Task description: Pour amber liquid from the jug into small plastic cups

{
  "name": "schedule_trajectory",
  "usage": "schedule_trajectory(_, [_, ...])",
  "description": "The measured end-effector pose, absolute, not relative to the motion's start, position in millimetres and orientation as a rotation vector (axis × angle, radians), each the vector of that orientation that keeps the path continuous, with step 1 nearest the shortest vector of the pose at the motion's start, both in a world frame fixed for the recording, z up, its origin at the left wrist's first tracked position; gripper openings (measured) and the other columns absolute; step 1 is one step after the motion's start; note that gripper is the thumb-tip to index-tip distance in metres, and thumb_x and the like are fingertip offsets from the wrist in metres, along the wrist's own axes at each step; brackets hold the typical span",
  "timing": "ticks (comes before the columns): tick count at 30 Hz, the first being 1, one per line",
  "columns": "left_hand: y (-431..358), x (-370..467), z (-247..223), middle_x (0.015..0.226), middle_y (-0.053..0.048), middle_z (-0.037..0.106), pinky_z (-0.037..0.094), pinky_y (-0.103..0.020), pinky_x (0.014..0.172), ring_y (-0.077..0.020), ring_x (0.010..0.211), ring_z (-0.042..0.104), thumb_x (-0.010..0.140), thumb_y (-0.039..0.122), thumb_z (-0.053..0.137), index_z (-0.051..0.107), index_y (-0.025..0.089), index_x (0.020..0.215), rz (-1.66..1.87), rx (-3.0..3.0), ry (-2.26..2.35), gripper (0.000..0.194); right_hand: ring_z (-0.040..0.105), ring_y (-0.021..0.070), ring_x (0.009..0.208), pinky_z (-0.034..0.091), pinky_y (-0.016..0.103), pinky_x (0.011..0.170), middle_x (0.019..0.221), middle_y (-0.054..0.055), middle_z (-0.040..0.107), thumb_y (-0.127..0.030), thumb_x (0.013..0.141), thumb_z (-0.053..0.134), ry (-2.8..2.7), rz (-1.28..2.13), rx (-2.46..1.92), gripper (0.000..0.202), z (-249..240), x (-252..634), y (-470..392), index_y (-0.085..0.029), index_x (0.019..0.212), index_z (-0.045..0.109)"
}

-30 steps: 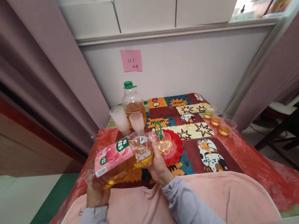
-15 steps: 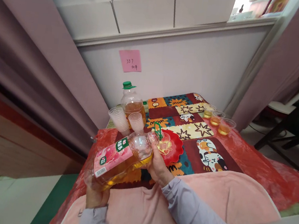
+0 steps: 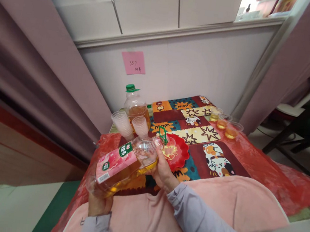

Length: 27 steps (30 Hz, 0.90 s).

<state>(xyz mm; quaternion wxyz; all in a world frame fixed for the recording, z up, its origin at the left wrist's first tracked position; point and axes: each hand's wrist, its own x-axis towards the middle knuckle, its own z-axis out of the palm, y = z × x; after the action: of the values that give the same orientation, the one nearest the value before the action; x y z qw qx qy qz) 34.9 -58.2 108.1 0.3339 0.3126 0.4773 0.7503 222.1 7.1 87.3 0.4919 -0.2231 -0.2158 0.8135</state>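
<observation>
A large clear juice bottle (image 3: 120,161) with a pink label and amber liquid lies tilted across my hands, its open neck higher and to the right. My left hand (image 3: 100,202) is wrapped under its base. Around the neck my right hand (image 3: 161,172) is closed, beside a green carrying loop (image 3: 162,135). Just past the mouth is a red scalloped plate (image 3: 183,158) with a gold print. Something clear, perhaps a cup, shows over the plate; the bottle neck partly hides it. Two stacks of clear plastic cups, one left (image 3: 122,124) and one right (image 3: 140,125), stand behind the bottle.
A second juice bottle (image 3: 134,107) with a green cap stands at the back left. Several clear cups of yellow drink (image 3: 232,132) line the table's right side. Patterned mats (image 3: 198,133), red plastic sheeting (image 3: 274,166) and a pink cloth (image 3: 232,202) cover the table.
The view has shifted very slightly. Both hands keep the same grip, and the bottle stays tilted much as before.
</observation>
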Motion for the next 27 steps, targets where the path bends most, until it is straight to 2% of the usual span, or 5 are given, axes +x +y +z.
schedule_trajectory(4, [-59.5, 32.6, 106.5, 0.146, -0.010, 0.072, 0.062, -0.037, 0.102, -0.0308, 0.131, 0.069, 0.082, 0.069, 0.082, 0.074, 0.024, 0.137, 1.926, 0.837, 1.152, 0.071, 0.081, 0.0236, 0.095, 0.071, 0.039, 0.074, 0.119, 0.010, 0.083, -0.077, 0.102, 0.048, -0.507, 1.959, -0.542, 0.066, 89.2, 222.0, 6.6, -0.024, 0.130, 0.075])
schedule_trajectory(8, [-58.5, 31.9, 105.4, 0.144, -0.006, 0.074, 0.062, -0.033, 0.100, -0.0274, 0.127, 0.070, 0.085, 0.062, 0.083, 0.074, 0.026, 0.137, 1.948, 0.838, 1.141, 0.064, 0.081, 0.0261, 0.097, 0.070, 0.040, 0.068, 0.119, 0.011, 0.083, -0.077, 0.101, 0.048, -0.490, 1.979, -0.562, 0.066, 91.5, 222.7, 7.4, -0.022, 0.127, 0.076])
schedule_trajectory(12, [-57.9, 35.0, 108.8, 0.138, -0.006, 0.076, 0.062, -0.034, 0.101, -0.0260, 0.120, 0.073, 0.088, 0.057, 0.081, 0.074, 0.024, 0.135, 1.946, 0.856, 1.153, 0.057, 0.081, 0.0247, 0.092, 0.069, 0.037, 0.066, 0.114, 0.012, 0.084, -0.076, 0.103, 0.045, -0.491, 1.992, -0.565, 0.067, 92.3, 223.2, 8.1, -0.022, 0.122, 0.078])
schedule_trajectory(16, [-59.0, 36.7, 110.3, 0.142, -0.008, 0.074, 0.061, -0.034, 0.104, -0.0306, 0.134, 0.067, 0.088, 0.063, 0.079, 0.075, 0.023, 0.131, 1.968, 0.862, 1.159, 0.059, 0.081, 0.0246, 0.093, 0.069, 0.037, 0.065, 0.117, 0.010, 0.084, -0.077, 0.103, 0.045, -0.495, 1.989, -0.575, 0.067, 92.5, 223.3, 8.1, -0.023, 0.128, 0.076])
schedule_trajectory(27, [-56.4, 34.0, 105.6, 0.150, -0.009, 0.069, 0.058, -0.036, 0.110, -0.0296, 0.137, 0.064, 0.090, 0.063, 0.077, 0.068, 0.022, 0.145, 1.954, 0.845, 1.156, 0.069, 0.081, 0.0245, 0.092, 0.069, 0.036, 0.065, 0.118, 0.012, 0.084, -0.077, 0.104, 0.042, -0.476, 2.015, -0.576, 0.071, 94.8, 223.9, 8.5, -0.020, 0.127, 0.078])
